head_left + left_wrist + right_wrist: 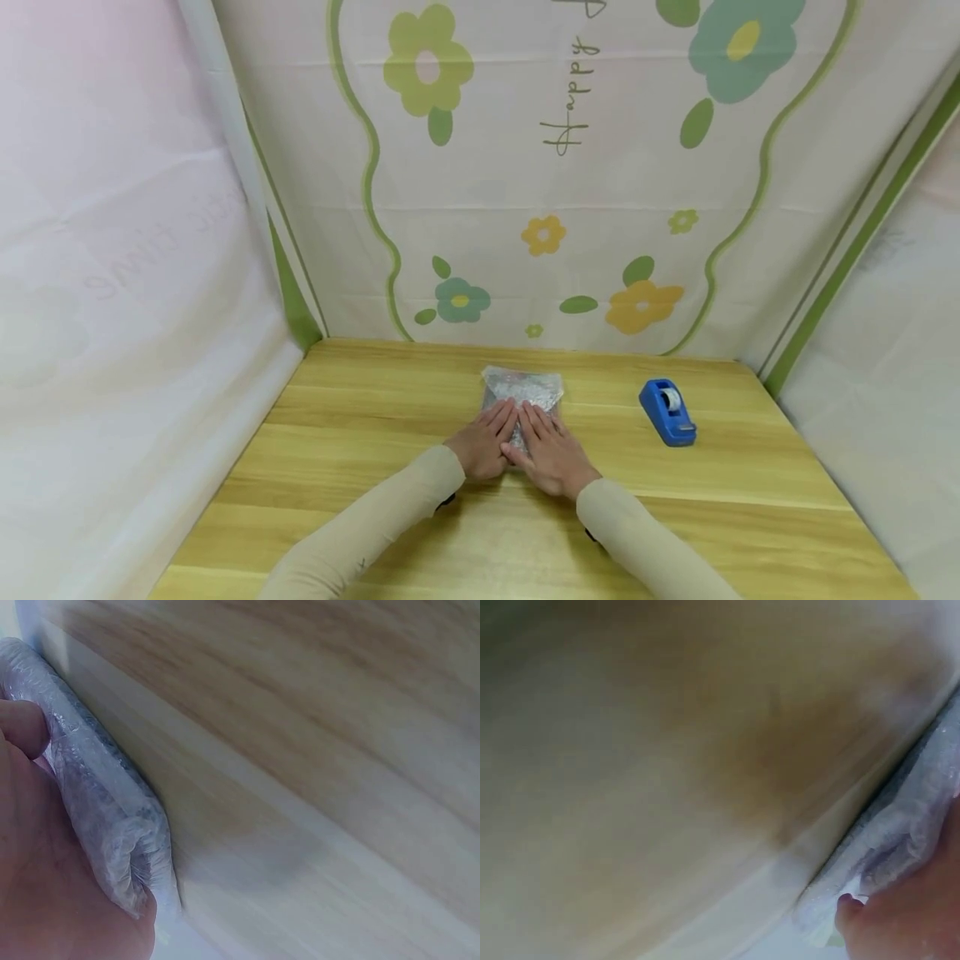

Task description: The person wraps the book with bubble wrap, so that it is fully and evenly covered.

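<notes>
A flat parcel in clear bubble wrap (pixel 522 384) lies on the wooden table, its far flap showing beyond my fingertips. My left hand (pixel 480 443) rests on its left half with fingers straight. On the right half lies my right hand (pixel 553 458), fingers also extended, the two hands side by side and nearly meeting in the middle. In the left wrist view, the wrap (pixel 101 780) shows a folded, rolled end beside my palm. The right wrist view shows crinkled plastic (pixel 919 806) under that hand, with a grey layer along its bottom edge.
A blue tape dispenser (pixel 666 414) with a roll of tape stands to the right on the wooden table (pixel 360 417). A flower-printed cloth (pixel 480 183) hangs behind the table's far edge, and pale cloth sides (pixel 135 292) rise at left and right.
</notes>
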Tool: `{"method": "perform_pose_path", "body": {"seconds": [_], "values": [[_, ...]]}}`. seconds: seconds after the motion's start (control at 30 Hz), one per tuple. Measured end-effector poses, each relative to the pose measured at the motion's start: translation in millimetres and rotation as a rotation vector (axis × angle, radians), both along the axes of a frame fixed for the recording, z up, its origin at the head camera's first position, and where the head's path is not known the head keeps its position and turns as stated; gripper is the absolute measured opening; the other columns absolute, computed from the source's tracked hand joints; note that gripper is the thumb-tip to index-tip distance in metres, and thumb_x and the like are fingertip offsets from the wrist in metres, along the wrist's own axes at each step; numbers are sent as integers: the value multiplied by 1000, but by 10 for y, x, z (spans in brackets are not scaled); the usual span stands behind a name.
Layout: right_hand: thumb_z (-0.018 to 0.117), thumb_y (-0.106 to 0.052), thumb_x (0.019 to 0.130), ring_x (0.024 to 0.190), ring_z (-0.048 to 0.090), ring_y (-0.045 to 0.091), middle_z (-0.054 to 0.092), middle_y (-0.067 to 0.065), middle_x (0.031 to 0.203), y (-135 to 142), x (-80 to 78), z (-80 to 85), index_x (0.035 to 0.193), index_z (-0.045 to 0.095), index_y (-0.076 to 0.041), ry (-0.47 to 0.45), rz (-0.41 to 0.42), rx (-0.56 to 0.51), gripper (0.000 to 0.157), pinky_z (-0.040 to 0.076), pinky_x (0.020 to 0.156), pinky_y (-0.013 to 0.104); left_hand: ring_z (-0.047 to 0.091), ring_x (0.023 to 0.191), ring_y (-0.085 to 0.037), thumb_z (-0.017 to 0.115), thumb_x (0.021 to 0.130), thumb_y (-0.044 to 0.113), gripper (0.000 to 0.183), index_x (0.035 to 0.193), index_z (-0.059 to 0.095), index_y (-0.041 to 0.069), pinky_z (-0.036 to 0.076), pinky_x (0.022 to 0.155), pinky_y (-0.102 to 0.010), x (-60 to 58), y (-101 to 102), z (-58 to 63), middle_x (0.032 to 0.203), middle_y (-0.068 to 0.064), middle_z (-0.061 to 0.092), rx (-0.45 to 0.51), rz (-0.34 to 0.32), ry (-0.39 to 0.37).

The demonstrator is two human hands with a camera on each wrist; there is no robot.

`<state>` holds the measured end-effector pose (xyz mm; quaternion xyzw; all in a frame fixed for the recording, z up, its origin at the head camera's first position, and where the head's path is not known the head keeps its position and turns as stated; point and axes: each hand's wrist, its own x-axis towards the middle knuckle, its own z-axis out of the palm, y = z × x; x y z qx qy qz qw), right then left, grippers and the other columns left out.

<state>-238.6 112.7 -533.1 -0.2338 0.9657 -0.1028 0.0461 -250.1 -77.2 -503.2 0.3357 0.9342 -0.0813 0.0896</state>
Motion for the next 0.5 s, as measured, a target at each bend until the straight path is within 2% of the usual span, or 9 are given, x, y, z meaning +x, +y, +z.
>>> {"method": "perform_pose_path", "body": {"seconds": [0.13,0.3,0.43,0.5], "values": [[22,-70,109,166,13,35,10,15,179,29,-21,62,169,16,-3,-42,9,-15,90,12,135,56,7,168,-27,29,114,54,77,171,10,7,21,135,-39,-16,20,-18,180,-12,4,-21,-1,16],[29,-72,107,166,14,33,14,13,178,202,-50,174,169,20,-6,-126,64,-9,91,17,135,53,6,168,-24,24,114,52,73,171,8,8,20,135,-37,-36,54,-120,180,-10,3,-22,0,9],[29,-74,106,166,17,34,18,13,178,303,-65,153,168,23,-5,-107,89,54,93,22,133,53,11,167,-26,24,115,49,71,170,14,5,22,134,-38,-1,60,-93,180,-12,9,2,-16,2],[31,-72,106,165,18,35,19,15,177,317,-64,148,168,23,-3,-99,97,49,93,23,133,54,12,167,-27,25,115,50,72,170,15,3,22,134,-38,2,56,-78,179,-13,10,22,-20,-12]]}}
